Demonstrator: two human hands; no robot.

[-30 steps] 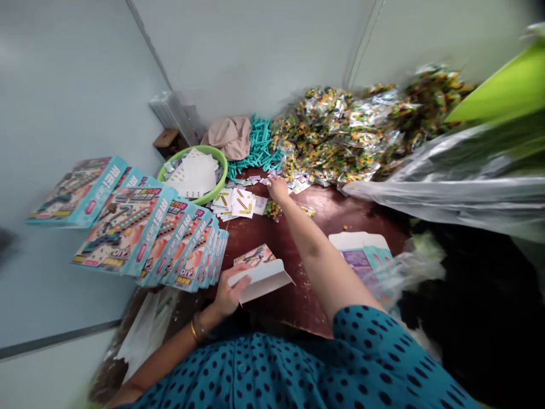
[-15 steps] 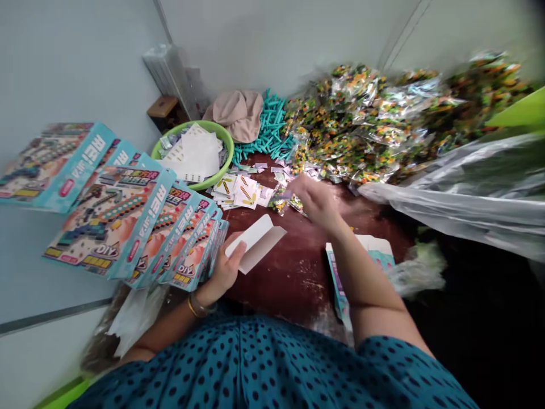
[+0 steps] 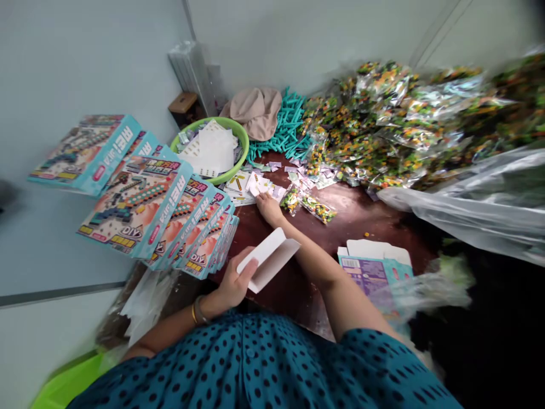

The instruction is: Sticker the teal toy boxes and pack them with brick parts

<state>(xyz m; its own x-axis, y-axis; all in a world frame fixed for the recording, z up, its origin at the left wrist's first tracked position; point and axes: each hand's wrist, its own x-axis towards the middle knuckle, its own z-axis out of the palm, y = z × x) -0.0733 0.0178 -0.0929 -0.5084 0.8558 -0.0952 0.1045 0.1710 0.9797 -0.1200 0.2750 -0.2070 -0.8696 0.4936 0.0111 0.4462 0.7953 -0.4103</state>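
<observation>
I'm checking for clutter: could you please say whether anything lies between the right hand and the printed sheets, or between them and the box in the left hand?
Nothing visible: the right hand is at the printed sheets. Between them and the box in the left hand, only the right forearm intervenes.

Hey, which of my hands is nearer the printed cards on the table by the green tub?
Right. Your right hand is at the near edge of the printed cards, touching or almost touching them; your left hand is farther back, holding an open carton.
</observation>
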